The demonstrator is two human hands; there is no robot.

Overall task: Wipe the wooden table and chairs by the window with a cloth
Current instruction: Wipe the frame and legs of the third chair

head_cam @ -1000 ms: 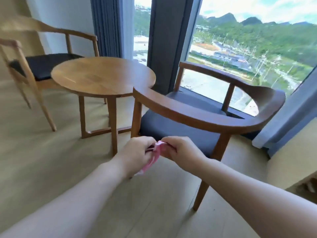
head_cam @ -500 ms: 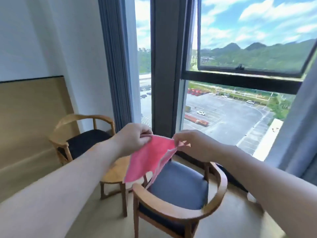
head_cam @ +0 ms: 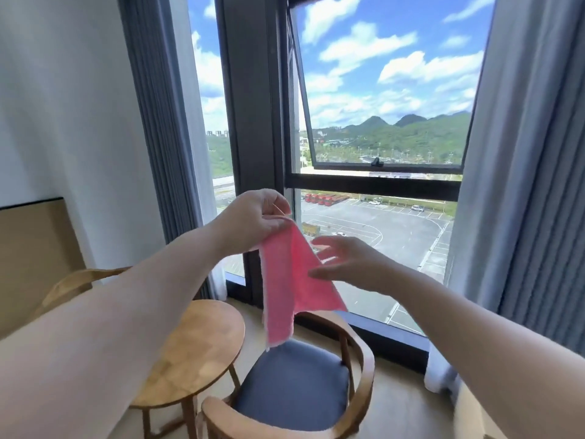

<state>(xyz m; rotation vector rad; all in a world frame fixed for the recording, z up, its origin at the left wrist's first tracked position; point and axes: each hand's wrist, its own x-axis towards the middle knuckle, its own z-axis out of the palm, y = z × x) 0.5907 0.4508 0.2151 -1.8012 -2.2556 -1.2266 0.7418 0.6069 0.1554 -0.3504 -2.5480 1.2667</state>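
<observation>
A pink cloth (head_cam: 289, 286) hangs in the air in front of the window, pinched at its top corner by my left hand (head_cam: 256, 218). My right hand (head_cam: 345, 263) is beside the cloth with fingers spread and straight, touching its right side without gripping it. Below them stands the round wooden table (head_cam: 202, 346). The near wooden chair (head_cam: 357, 362) with a dark blue seat sits right of the table. A second wooden chair (head_cam: 72, 285) shows partly behind my left forearm.
A tall window (head_cam: 383, 182) with a dark frame fills the back, its upper sash tilted open. Grey curtains (head_cam: 535, 198) hang at the right and at the left. A tan wall panel (head_cam: 31, 251) is at far left. Light wood floor lies below.
My head has tilted up and both hands have risen. My right hand has let go of the cloth and opened; the cloth now hangs from my left hand alone.
</observation>
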